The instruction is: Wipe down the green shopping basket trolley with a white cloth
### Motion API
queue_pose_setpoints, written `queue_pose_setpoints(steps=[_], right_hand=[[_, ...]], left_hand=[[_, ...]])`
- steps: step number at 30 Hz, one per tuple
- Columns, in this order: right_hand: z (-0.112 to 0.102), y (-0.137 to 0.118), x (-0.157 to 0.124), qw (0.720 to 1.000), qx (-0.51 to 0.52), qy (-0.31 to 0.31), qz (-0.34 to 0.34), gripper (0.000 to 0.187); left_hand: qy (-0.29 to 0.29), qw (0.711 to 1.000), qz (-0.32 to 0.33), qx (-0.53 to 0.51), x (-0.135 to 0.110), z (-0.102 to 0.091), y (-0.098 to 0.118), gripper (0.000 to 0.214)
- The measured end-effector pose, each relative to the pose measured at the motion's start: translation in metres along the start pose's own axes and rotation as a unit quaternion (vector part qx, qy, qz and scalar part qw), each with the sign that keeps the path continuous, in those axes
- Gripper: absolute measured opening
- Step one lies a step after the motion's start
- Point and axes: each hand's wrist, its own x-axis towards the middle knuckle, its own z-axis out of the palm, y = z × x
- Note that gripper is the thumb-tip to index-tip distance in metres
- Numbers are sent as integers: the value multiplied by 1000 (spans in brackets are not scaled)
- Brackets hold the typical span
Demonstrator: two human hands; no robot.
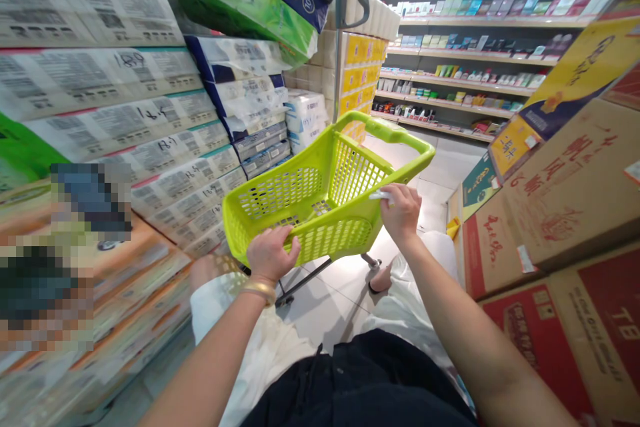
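A lime-green plastic shopping cart (pixel 350 230) with perforated walls stands right in front of me, turned sideways. Its basket holds nothing that I can make out. My left hand (pixel 273 252), with a gold bangle at the wrist, is closed over the near rim towards the left end. Further right, my right hand (pixel 401 213) is closed at the same rim, near the handle end. A small white object (pixel 380 195), perhaps folded paper, sticks out from its fingers. The fingertips of both hands are partly hidden.
Stacked paper packs (pixel 150 107) rise close on the left, with a green pack (pixel 240 0) jutting out above. Cardboard cartons (pixel 555 200) line the right. Shelves (pixel 465 23) of small boxes and bottles stand behind. Tiled floor (pixel 345 293) shows under the cart.
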Motion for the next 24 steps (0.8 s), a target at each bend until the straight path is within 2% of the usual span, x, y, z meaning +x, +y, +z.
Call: queue_pose_setpoints(steps=[3,8,11,13,16,21,24], right_hand=[[6,-16,-9,1000,13,-16,1,22],[25,-61,-40,995,44,-74,-47,21],[29,-72,-49,992,52,-97,-65,22],[27,-70,-48,989,46,-113,-81,23],[18,-53,-38,989,30,-113,-92,23],[0,-13,-10,998,-23,-19,-50,21],[-3,-2,-1,999,-43,19,-24,21]], left_hand=[[1,1000,3,3,0,1,1,32],[1,1000,0,3,0,-1,2,33],[-2,1000,-4,3,0,-2,1,32],[-3,1000,-4,6,-1,-2,1,31],[-3,1000,-2,9,-1,-2,0,31],[-1,1000,5,7,-1,-2,2,32],[-2,1000,1,2,-1,-1,3,31]])
